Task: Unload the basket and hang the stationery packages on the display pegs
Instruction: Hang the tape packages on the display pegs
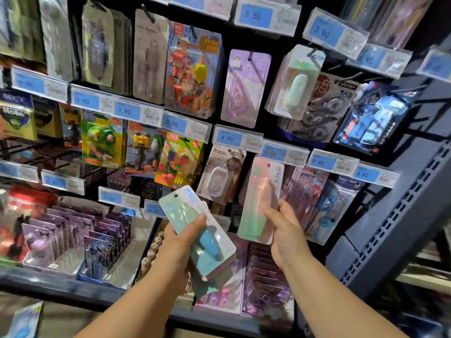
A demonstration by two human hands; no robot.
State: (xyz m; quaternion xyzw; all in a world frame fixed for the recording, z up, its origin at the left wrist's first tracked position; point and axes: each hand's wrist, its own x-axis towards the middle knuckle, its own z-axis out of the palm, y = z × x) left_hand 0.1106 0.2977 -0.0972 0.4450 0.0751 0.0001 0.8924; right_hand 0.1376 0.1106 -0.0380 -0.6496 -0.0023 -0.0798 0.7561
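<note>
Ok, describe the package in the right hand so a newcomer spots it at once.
Start at the black peg wall, under the lower 6.50 price tag. The tall package there, gripped low down by the right hand, fades pink to mint green, unlike the blue package in the left hand.

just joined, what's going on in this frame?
A person is stocking a shop's stationery wall. The left hand grips a stack of packs, with a blue pack on top. The right hand holds a pink pack up against the display, its top just under the 6.50 price tag. Whether its hole is on a peg yet is unclear. The basket is out of view.
</note>
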